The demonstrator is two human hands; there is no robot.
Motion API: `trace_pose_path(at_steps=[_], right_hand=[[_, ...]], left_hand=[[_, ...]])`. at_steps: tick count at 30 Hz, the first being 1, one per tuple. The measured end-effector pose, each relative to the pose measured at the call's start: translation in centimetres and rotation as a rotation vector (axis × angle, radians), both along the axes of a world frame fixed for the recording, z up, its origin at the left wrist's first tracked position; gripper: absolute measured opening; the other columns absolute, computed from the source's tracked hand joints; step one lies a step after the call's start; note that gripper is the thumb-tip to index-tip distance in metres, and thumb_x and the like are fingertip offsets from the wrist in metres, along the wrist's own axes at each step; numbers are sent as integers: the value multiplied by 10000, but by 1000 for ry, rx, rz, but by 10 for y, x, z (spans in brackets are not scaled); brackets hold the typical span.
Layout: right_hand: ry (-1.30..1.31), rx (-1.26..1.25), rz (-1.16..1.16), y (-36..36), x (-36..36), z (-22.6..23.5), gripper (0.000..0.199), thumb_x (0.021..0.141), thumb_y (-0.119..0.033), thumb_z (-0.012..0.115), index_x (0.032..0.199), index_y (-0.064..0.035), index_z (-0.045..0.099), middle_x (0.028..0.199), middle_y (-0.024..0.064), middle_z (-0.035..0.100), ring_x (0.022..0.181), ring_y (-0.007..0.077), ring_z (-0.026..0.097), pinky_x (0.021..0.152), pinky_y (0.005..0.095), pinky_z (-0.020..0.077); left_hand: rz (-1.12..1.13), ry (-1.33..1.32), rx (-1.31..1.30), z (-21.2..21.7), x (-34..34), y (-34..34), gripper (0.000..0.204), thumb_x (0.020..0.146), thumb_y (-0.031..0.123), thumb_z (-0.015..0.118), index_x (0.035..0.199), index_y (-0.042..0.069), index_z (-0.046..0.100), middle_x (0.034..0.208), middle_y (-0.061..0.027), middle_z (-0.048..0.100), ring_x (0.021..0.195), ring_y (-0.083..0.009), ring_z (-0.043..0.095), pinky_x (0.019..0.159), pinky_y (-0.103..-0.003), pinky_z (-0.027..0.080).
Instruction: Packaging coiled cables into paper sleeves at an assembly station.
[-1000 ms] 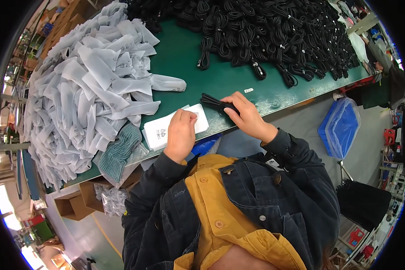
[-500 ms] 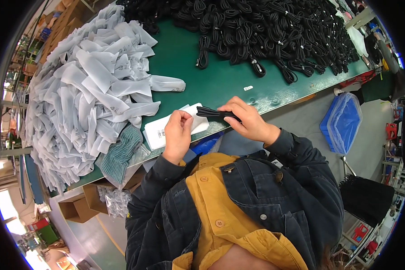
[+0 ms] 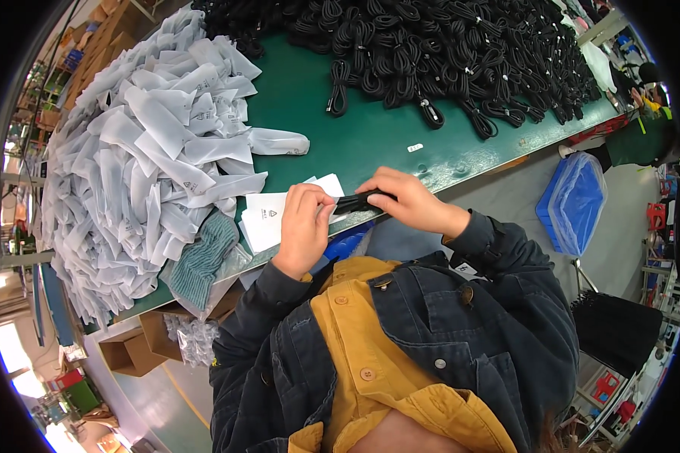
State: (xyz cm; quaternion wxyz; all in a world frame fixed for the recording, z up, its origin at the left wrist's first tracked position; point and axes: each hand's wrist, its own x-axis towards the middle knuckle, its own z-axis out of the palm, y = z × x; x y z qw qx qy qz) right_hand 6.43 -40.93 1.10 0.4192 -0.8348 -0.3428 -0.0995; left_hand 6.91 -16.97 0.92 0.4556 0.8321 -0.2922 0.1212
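Note:
Between my two hands lies a coiled black cable [image 3: 353, 202], bundled lengthwise. My right hand [image 3: 412, 202] grips its right end, fingers and thumb closed round it. At the cable's left end my left hand [image 3: 304, 229] is closed in a pinch, at the right end of a white printed plastic bag [image 3: 267, 210]. Whether the cable's tip is inside that bag is hidden by my fingers. Under it, more flat white bags [image 3: 257, 240] lie stacked at the table's front edge.
A large heap of filled whitish bags [image 3: 155, 143] covers the left of the green table [image 3: 302, 98]. Many coiled black cables [image 3: 431, 53] are piled along the back. A teal knitted cloth [image 3: 204, 257] rests by the front edge. A blue lined bin [image 3: 574, 204] stands at right.
My left hand has moved right to the cable's left end. The printed bag has shifted upward with it. My right hand still holds the cable, now lower and more level.

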Motion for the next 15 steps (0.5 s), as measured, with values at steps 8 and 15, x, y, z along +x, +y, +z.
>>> trace_pose_path(at_steps=[8,15], right_hand=[[1462,736,-186,10,4,14,202,1023,-142,456,1020,37,550,812,116,620,475,49,342,419,211,240],[1632,835,-211,11,3,13,207,1043,-169,452,1039,19,537,824,123,607,488,71,370,437,231,278]], left_hand=[[18,85,-8,8,6,5,104,836,-28,657,895,16,584,947,-114,590,909,-299,544,789,-370,452],[-19,-49,27,17,5,3,91,847,-3,665,897,16,591,954,-112,599,887,-278,551,781,-342,454]])
